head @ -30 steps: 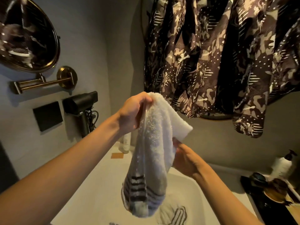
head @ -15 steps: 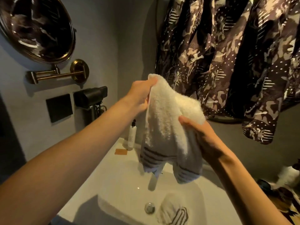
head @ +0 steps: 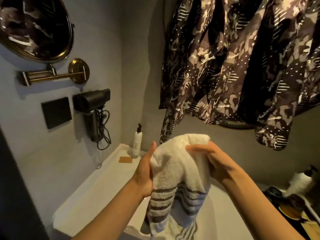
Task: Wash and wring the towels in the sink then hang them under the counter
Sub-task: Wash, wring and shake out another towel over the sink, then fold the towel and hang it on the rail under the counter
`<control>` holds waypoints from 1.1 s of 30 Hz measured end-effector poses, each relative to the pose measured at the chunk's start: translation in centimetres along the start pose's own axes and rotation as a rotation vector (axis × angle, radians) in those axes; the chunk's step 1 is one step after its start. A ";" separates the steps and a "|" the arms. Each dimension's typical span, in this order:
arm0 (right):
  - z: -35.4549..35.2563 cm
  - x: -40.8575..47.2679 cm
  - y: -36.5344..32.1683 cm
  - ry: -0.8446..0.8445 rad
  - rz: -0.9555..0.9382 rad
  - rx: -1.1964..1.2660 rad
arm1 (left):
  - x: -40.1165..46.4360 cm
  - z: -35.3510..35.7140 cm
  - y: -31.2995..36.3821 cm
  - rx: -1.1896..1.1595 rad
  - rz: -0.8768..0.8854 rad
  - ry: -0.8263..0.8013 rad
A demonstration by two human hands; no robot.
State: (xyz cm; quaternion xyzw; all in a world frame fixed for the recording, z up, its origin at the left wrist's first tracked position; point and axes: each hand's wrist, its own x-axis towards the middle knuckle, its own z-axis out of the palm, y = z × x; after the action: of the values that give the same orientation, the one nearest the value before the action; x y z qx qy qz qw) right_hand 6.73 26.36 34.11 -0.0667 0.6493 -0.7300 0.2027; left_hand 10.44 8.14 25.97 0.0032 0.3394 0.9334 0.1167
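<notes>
The striped towel, held up high and open a moment before, had come down over the sink at 6 o'clock, with the left hand and right hand both gripping it bunched, probably ready to wring it.

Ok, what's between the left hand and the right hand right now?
In the head view, only the white striped towel: the left hand holds one side, the right hand grips its bunched top.
</notes>
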 end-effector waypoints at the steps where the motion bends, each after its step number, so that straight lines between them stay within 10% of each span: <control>1: -0.6 0.2 -0.1 -0.018 -0.040 0.001 | -0.3 -0.1 0.7 0.106 -0.030 0.060; 7: -2.6 3.5 6.1 0.295 0.091 -0.162 | -0.2 -2.8 0.9 0.618 -0.099 0.188; 12: -4.4 2.3 6.4 0.118 0.075 0.317 | 1.0 -2.6 1.4 0.390 0.011 0.308; 22: -5.0 2.0 11.5 0.296 0.046 -0.147 | 1.8 -6.0 -2.3 0.639 -0.027 0.397; 33: -11.1 -4.3 13.7 0.411 0.115 -0.062 | 0.8 -0.3 -8.4 0.730 -0.074 0.347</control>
State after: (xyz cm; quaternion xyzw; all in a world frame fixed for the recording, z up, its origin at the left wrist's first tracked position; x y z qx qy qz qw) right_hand 9.48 37.18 19.85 0.1146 0.7017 -0.6953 0.1054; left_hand 11.43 14.35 20.37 -0.1253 0.6629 0.7335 0.0823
